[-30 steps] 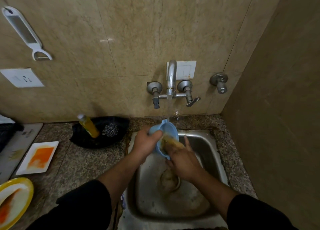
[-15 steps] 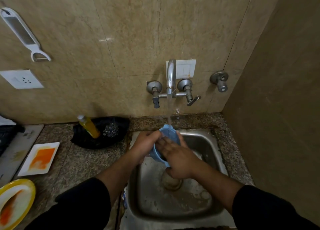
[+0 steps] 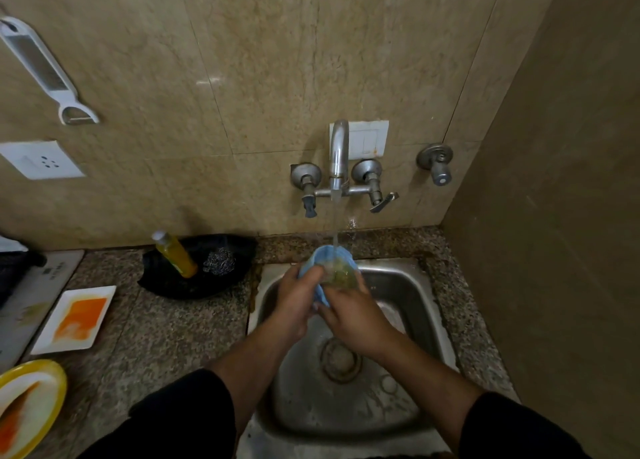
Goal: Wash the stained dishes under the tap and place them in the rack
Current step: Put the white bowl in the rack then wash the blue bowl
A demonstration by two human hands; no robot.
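Hands (image 3: pixel 323 308) gripping blue bowl (image 3: pixel 320 261), stained plates (image 3: pixel 74 318) left

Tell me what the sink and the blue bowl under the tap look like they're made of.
Sink: looks like stainless steel, brushed grey with dull reflections and water marks. Blue bowl: probably plastic, judging by its matte, even pale blue and thin rim, though glazed ceramic can't be ruled out.

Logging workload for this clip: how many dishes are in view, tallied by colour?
Blue bowl, held under the tap by both hands: 1
White square plate, orange stain: 1
Yellow-rimmed plate, orange stain: 1
Total: 3
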